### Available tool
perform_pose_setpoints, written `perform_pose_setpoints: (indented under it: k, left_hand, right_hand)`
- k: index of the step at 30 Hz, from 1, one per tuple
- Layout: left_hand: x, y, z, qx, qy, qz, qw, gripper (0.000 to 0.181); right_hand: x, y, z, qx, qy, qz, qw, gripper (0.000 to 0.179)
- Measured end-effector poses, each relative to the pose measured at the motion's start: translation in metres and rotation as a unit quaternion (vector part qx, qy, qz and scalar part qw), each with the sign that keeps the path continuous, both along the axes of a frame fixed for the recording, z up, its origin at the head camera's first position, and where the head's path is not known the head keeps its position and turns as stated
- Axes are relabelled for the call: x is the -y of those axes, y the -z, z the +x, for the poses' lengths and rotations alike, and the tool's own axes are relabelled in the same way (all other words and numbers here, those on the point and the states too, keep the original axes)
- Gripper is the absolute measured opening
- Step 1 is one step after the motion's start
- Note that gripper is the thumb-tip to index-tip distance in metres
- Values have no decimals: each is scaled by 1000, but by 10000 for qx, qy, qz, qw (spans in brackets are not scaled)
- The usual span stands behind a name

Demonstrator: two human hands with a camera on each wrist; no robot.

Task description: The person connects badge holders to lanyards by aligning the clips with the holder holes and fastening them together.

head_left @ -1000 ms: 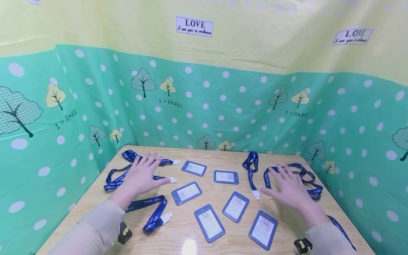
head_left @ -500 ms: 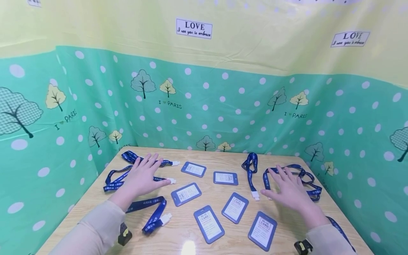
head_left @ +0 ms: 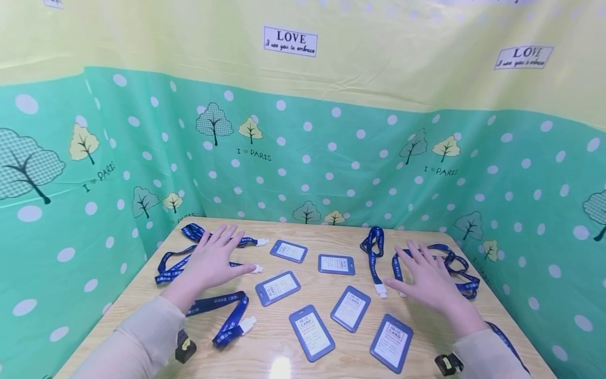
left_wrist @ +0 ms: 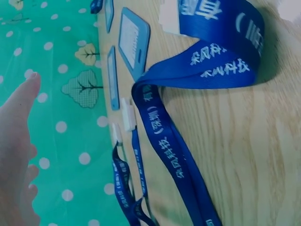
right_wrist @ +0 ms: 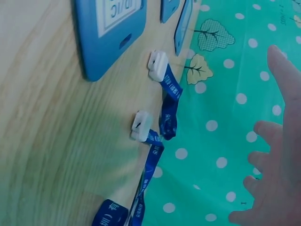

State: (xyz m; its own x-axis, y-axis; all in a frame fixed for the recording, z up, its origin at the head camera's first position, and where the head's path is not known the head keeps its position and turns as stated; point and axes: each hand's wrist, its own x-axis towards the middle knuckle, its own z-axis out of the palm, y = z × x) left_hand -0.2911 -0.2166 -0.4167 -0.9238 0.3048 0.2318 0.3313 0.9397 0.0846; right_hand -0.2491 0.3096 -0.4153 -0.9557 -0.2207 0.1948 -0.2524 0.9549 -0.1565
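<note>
My left hand [head_left: 213,260] hovers with fingers spread over the left side of the table, holding nothing. Below and around it lie blue lanyards with white clips; the nearest one [head_left: 232,321] bends toward the front, and it fills much of the left wrist view [left_wrist: 164,141]. My right hand [head_left: 428,279], also spread and holding nothing, is above a looped blue lanyard [head_left: 454,258] on the right. Just left of its thumb a folded lanyard [head_left: 374,258] ends in a white clip. Between the hands lie several blue ID card holders [head_left: 311,332], flat and apart.
The wooden table [head_left: 255,358] is enclosed by a green and yellow patterned cloth [head_left: 303,158] at the back and both sides. Part of another blue lanyard [head_left: 506,342] shows by the right sleeve. A bright light reflection lies on the front of the table.
Both hands hold nearly the same spread pose, with only tiny shifts. The head view drifts slightly; the card holders and lanyards stay in place.
</note>
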Motion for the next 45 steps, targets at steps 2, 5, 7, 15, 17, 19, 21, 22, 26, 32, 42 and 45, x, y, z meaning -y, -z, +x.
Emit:
perform_pose_setpoints:
  k: [2,5,7,15,17,19,21,22,26,32,42,45]
  left_hand:
    - [-2,-2,1,-34,26,-18,10000,111]
    - [-6,-5,3,-80,102,-11,9999,112]
    - [-9,-7,5,-124,160,-9,9998,111]
    - [-25,-14,15,-109,337,52,9994,105]
    - [-30,-16,19,-104,402,82,9991,104]
    - [-35,-17,22,-129,460,106,9988,101]
    - [-39,-18,26,-170,519,173,9984,98]
    - [-41,-18,27,-199,562,211,9980,97]
    - [-46,-18,32,-246,706,337,9966,95]
    - [-51,-19,38,-235,823,472,9952,92]
    - [-61,-20,47,-88,834,568,9949,72]
    - [-63,-21,51,-57,887,541,9946,67]
  right_hand:
    - [2,-2,1,2,-28,5,10000,100]
    - [5,-5,2,-5,-40,34,10000,102]
    - [6,-6,2,-37,-47,62,10000,103]
    - [16,-13,3,-149,-218,-116,9996,101]
    - [19,-14,3,-198,-252,-189,9993,100]
    - [23,-15,4,-218,-275,-343,9988,99]
    - [27,-15,5,-205,-265,-509,9981,99]
    - [28,-15,6,-201,-260,-569,9978,100]
    - [35,-15,7,-158,-271,-798,9963,102]
    - [45,-15,10,-158,-290,-1039,9940,97]
    - [62,-16,15,-241,-260,-1377,9898,83]
    - [65,-15,15,-263,-299,-1386,9895,81]
